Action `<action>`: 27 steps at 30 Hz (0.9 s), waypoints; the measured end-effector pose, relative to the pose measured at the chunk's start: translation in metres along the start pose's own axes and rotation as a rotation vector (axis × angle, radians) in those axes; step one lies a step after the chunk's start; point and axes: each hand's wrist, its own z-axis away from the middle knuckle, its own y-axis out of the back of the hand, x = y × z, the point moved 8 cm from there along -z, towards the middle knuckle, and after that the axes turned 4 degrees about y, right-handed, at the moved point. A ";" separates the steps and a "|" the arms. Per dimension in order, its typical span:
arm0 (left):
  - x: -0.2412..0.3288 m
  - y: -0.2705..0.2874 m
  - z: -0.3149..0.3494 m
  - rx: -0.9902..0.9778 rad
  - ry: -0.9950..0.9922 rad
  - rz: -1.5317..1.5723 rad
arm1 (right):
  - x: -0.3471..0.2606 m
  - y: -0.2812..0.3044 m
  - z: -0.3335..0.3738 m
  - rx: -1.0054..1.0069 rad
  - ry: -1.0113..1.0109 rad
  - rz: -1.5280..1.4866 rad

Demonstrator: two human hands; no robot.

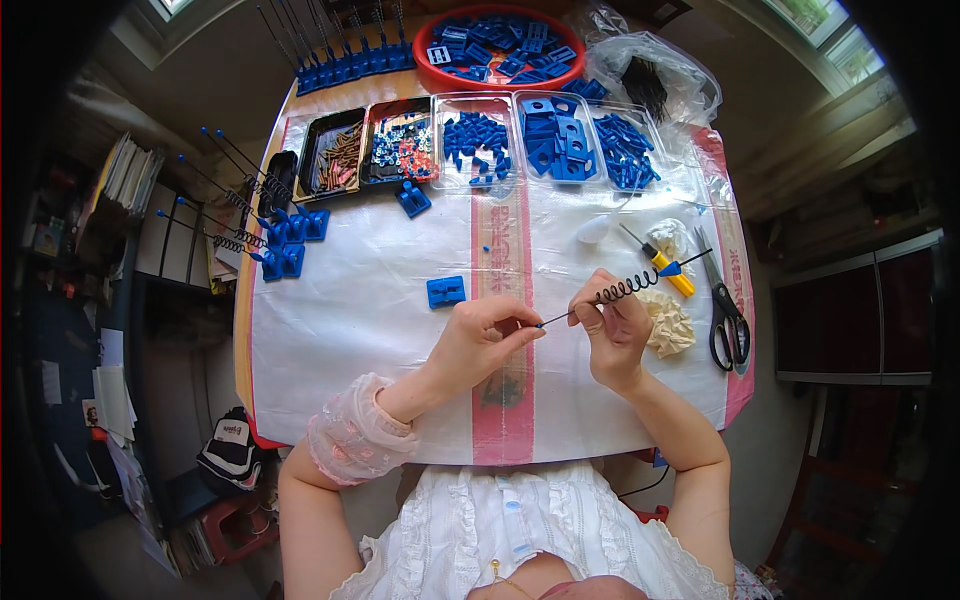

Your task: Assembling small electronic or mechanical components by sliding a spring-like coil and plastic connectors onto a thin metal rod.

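Along the left side of a sheet-covered bench (350,390), assembled blue bases (285,235) stand close together, their coiled black rods slanting away to the upper left. Farther right, brown metal pins (340,160) fill a dark tray at the back, while a lone blue base (446,292) lies near the worker's left hand (485,335), the nearer of the two. That hand's thumb and forefinger are pinched together on the lower left end of a black coiled rod (626,289); the tip between them is too small to make out. From this pinch the rod's long axis rises to the right, held above the bench, into the right hand (612,335), whose thumb and fingers close on the straight stretch just short of the coil. Past the coil, a blue cone (669,269) sits near the free end. Beyond lie a yellow-handled screwdriver (679,283), crumpled cream material (669,325) and black-handled scissors (729,330).
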 end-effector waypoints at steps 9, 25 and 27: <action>-0.005 -0.002 0.002 0.028 0.001 0.016 | 0.000 -0.004 0.003 0.014 0.016 -0.008; 0.003 -0.003 0.001 0.003 -0.081 -0.030 | -0.004 0.002 -0.002 -0.029 -0.040 -0.004; 0.001 -0.006 0.001 -0.007 -0.024 0.004 | 0.000 0.004 -0.008 -0.066 -0.214 0.028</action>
